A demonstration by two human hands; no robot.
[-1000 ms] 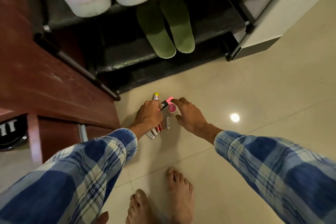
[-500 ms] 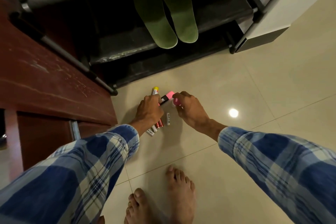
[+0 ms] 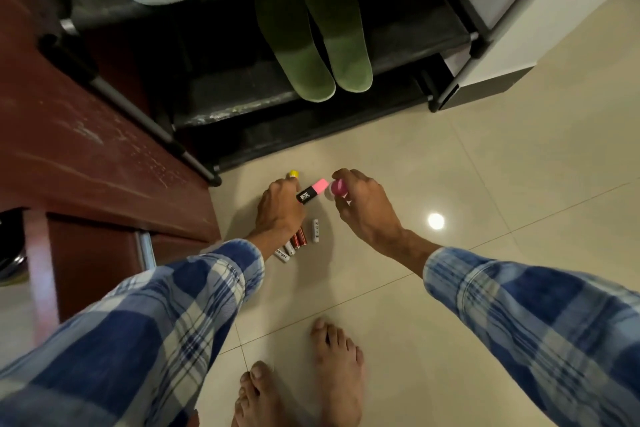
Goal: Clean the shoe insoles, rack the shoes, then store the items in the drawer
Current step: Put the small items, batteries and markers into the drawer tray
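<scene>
Pink blocky eraser (image 3: pixel 313 190), round pink cap (image 3: pixel 337 186)

The tiled floor (image 3: pixel 485 156) lies bare right of the right hand (image 3: pixel 367 208), out to the white cabinet (image 3: pixel 519 45). A red-brown wooden cabinet (image 3: pixel 86 149) walls its left edge and the black shoe rack (image 3: pixel 242 111) its far edge, with two green insoles (image 3: pixel 311 55) filling the mid-shelf. Batteries (image 3: pixel 298 243) crowd the tile under the left hand (image 3: pixel 278 210). Its pink-and-black tube (image 3: pixel 311 191) nearly meets the right hand's small pink pot (image 3: pixel 337 186). Bare feet (image 3: pixel 332 374) block the near edge.
</scene>
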